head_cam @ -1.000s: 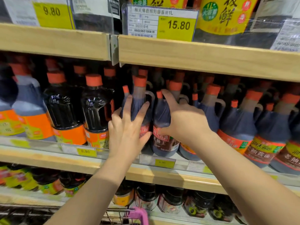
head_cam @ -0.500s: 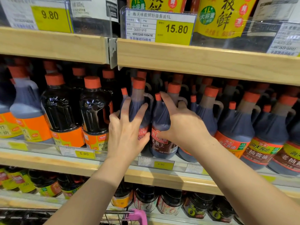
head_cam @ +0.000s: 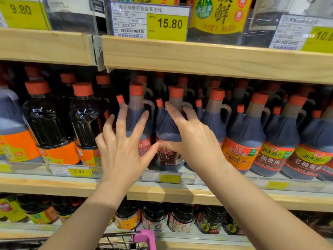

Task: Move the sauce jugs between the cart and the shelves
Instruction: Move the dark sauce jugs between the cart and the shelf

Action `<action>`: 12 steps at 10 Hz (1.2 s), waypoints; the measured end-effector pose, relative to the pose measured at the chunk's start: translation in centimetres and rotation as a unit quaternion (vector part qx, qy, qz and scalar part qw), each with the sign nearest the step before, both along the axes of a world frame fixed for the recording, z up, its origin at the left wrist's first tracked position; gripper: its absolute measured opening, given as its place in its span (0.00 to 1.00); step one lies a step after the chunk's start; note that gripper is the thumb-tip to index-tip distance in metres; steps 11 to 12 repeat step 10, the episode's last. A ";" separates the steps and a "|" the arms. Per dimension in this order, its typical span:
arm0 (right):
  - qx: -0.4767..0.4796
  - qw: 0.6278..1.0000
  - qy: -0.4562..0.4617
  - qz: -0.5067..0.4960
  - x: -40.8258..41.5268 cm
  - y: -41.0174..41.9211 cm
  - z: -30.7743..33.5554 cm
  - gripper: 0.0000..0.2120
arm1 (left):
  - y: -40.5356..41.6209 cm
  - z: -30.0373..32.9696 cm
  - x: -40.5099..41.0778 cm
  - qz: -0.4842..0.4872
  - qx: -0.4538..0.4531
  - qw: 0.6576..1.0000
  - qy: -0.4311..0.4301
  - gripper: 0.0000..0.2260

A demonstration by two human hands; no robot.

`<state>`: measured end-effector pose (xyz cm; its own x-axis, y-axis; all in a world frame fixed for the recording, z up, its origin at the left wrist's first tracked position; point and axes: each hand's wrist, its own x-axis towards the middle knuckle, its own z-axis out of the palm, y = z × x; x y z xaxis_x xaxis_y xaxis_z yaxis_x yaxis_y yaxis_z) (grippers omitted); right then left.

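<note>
Left hand (head_cam: pixel 121 150): raised to the middle shelf (head_cam: pixel 54 184), fingers spread wide over a red-capped sauce jug (head_cam: pixel 137 116), gripping nothing.
Right hand (head_cam: pixel 192 141): fingers curled round the next jug (head_cam: pixel 168 130) just right of it, thumb low on its label.
Jugs: upright on the middle shelf.
Cart (head_cam: pixel 144 238): pink handle below the shelf.

Two sauce jugs (head_cam: pixel 137 120) (head_cam: pixel 168 141) are set side by side on the middle shelf (head_cam: pixel 180 193), with further jugs (head_cam: pixel 245 139) to the right and bottles (head_cam: pixel 48 123) to the left. More rows are ranged behind. A cart (head_cam: pixel 144 238) is placed near, below.
</note>
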<state>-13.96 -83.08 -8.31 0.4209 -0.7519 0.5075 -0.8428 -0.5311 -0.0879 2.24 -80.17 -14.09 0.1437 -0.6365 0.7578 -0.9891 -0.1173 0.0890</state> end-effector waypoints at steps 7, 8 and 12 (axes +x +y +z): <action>-0.002 0.997 -0.017 -0.070 -6.8 -1.3 -1.8 0.39 | -2.5 0.2 -7.1 -0.148 0.031 0.988 -0.028 0.30; 0.030 0.997 -0.008 -0.076 -6.9 -0.8 -1.2 0.40 | -1.1 1.5 -6.6 -0.178 0.064 0.982 -0.021 0.30; 0.011 0.996 0.056 -0.074 -5.2 1.6 3.4 0.28 | 3.8 6.7 -2.8 -0.175 0.084 0.980 -0.043 0.24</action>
